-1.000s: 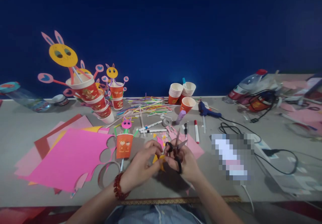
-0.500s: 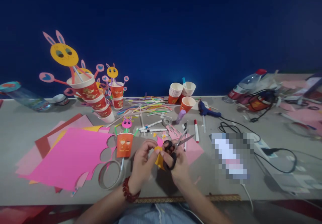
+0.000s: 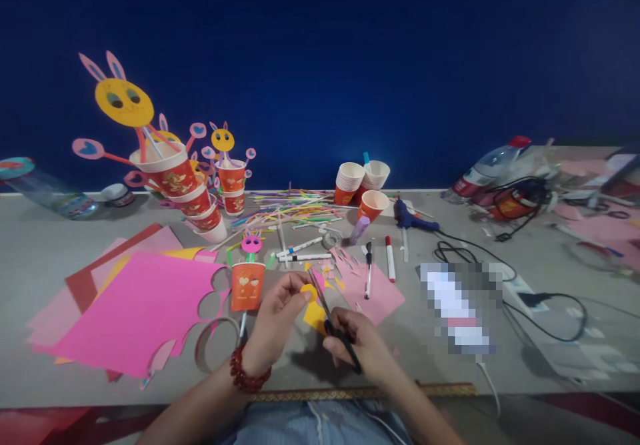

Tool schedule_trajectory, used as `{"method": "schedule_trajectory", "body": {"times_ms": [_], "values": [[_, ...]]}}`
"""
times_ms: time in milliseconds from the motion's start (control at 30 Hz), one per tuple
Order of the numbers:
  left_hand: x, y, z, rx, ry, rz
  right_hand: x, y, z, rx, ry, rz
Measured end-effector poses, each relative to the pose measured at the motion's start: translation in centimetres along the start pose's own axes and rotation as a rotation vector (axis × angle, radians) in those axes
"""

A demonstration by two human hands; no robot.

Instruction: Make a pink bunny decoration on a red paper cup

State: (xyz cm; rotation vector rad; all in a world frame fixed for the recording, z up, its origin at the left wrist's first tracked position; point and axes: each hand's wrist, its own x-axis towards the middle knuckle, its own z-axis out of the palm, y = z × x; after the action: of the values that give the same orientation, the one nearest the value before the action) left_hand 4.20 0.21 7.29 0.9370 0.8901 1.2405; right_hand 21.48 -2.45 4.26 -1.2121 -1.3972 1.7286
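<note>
A: Hands, quick?

B: Left hand (image 3: 279,313) pinches a small yellow disc (image 3: 309,292) between thumb and fingertips. Right hand (image 3: 361,343) has its fingers curled round the handles of the black scissors (image 3: 321,300), blades close together, pointing up and away

A: Where's the disc exactly?

B: In front of the body, right of the orange cup (image 3: 247,287) with the pink head, just beside the blades. Touching them? Can't tell

A: And the yellow square (image 3: 315,316)?

B: Just below the disc. Can't tell if joined or separate

A: Handling?

B: Looks like paper or thin card, so near weightless, a bit stiff, easy to crease or tear. Probably not slippery. Best hold: flat pinch close to the rim, light pressure, fingertips off the blade side

A: Scissors?

B: Likely rigid and heavier than the paper, gripped by the loops, never the blades

A: Nearby?

B: Pale pink paper (image 3: 383,291) beyond the right hand, pen (image 3: 369,271) on it
</note>
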Motion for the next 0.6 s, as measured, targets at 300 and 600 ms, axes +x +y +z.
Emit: {"method": "schedule_trajectory", "body": {"times_ms": [300,600], "values": [[-0.20,-0.32,-0.23,0.002,-0.010,-0.004,0.35,-0.22,0.38,0.001,0.015,0.013],[0.11,-0.12,-0.20,0.037,0.011,-0.020,0.50,-0.37,0.34,-0.029,0.045,0.003]]}}
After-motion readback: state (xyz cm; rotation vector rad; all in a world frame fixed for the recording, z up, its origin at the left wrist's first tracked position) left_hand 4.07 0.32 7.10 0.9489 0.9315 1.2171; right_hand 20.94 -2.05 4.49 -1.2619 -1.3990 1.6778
